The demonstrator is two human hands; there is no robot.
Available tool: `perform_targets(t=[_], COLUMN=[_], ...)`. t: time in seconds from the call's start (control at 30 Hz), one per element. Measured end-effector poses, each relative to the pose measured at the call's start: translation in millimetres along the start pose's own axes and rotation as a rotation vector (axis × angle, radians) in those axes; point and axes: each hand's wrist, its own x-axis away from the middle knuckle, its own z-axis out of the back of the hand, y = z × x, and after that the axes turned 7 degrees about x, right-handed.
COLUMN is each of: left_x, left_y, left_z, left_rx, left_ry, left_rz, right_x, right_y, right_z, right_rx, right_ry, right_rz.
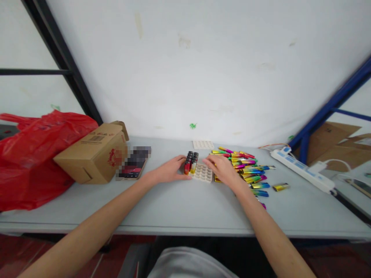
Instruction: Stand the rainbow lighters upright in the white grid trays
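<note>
Head view: the left hand (171, 170) lies on the grey surface (179, 208). Its grip is slack and open, with the fingertips touching the dark lighters (191, 162) that stand in the near-left cells of a white tray (204, 174). The right hand (220, 168) is palm down at the tray's other edge. I cannot tell whether its grip pinches anything underneath. Just right of that grip lies a pile of shiny lighters (251, 172), with one gold lighter (281, 187) apart beyond it. Behind both grips sits a second tray (203, 144). Well left of the left grip are a cardboard box (95, 154) and a red bag (31, 154). Far right of the right grip lies a power strip (301, 170).
</note>
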Motion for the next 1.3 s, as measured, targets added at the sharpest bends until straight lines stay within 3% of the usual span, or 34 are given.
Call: perform_targets(t=[0.07, 0.2, 0.33, 0.47, 0.63, 0.77, 0.83, 0.93, 1.03, 1.17, 1.3], left_x=[0, 0, 1, 1, 1, 0, 0, 0, 0, 0, 0], left_y=[0, -1, -1, 0, 1, -1, -3, -4, -3, -2, -3], left_z=[0.1, 0.3, 0.3, 0.5, 1.1, 0.8, 0.3, -0.1, -0.1, -0.7, -1.5], left_rx=[-0.001, -0.004, -0.027, -0.023, -0.022, -0.007, -0.002, -0.013, -0.023, -0.011, -0.016], left_ry=[-0.003, -0.012, -0.009, -0.013, -0.024, -0.013, -0.006, -0.010, -0.014, 0.002, 0.000], left_rz=[0.017, 0.021, 0.011, 0.035, 0.026, 0.022, 0.015, 0.008, 0.014, 0.008, -0.004], right_x=[6, 19, 25, 24, 19, 6, 0, -4, -4, -2, -2], right_y=[27, 66, 76, 77, 73, 53, 37, 12, -6, -16, -21], right_z=[9, 24, 26, 23, 25, 20, 16, 13, 10, -1, -15], right_rx=[0.066, 0.127, 0.157, 0.152, -0.143, -0.585, -0.840, -1.107, -1.205, -1.158, -1.051], right_ry=[0.033, -0.108, -0.227, -0.194, 0.043, 0.413, 0.494, 0.398, 0.226, 0.091, 0.042], right_rz=[-0.026, -0.071, -0.134, -0.133, -0.181, -0.375, -0.432, -0.453, -0.476, -0.562, -0.712])
